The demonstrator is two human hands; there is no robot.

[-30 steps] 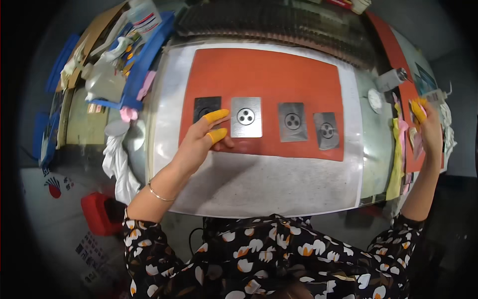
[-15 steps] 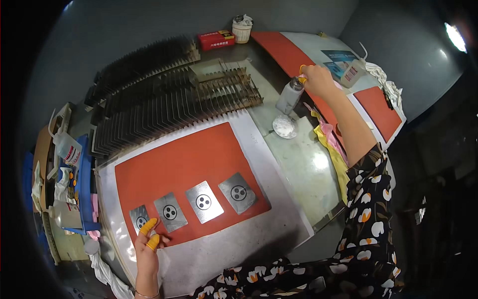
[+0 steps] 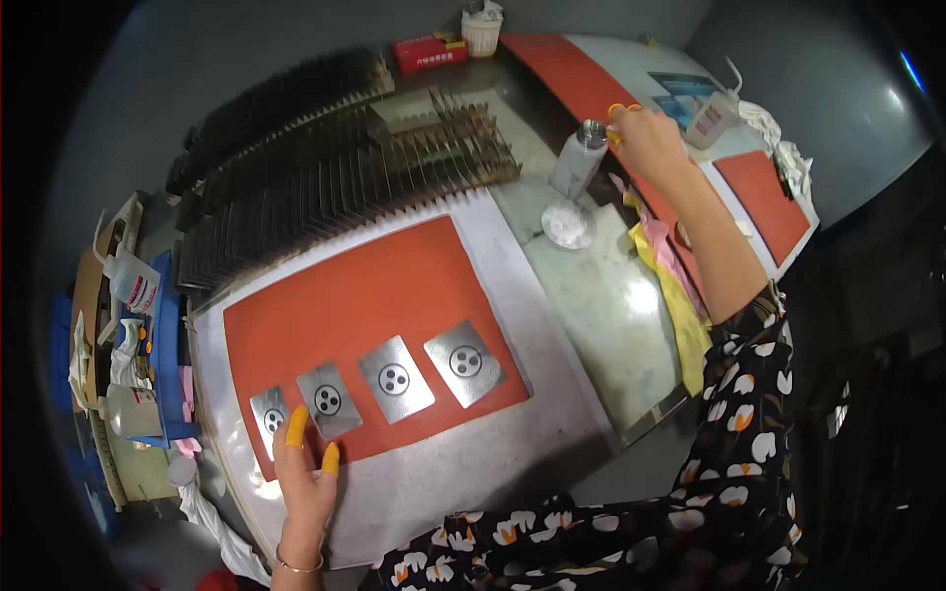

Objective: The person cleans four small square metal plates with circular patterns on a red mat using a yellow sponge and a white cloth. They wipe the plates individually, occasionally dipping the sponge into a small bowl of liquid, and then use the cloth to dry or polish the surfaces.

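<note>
In the head view, four silvery plates are being carried by an orange-red mat point(image 3: 345, 305), ranged in a slanting row along its near part. A dark ring with three dark dots is being borne by each: the leftmost plate point(image 3: 264, 402), the second plate point(image 3: 329, 398), the third plate point(image 3: 396, 379) and the rightmost plate point(image 3: 465, 362). The mat is being supported by a pale sheet point(image 3: 552, 394) on the surface point(image 3: 591, 325).

The left hand point(image 3: 307, 485) is being held at the mat's near left edge, its grip being kept apart, with the thumb and forefinger spread. The forefinger is being pointed between the leftmost and second plates; whether either is being touched cannot be told. Yellow finger covers point(image 3: 296, 426) are being worn on both hands, and a thin bracelet point(image 3: 299, 565) at the left wrist.

The right hand point(image 3: 648, 143) is being held at the far right, fingers bent, just beside the metal cap of a pale bottle point(image 3: 574, 167); whether its grip is being clamped on anything cannot be told.

Near that bottle, a white substance is being held in a round dish point(image 3: 567, 226). Yellow and pink cloths point(image 3: 682, 305) are being draped to the right. Dark upright sheets are being held in a rack point(image 3: 305, 197) at the far left.
</note>
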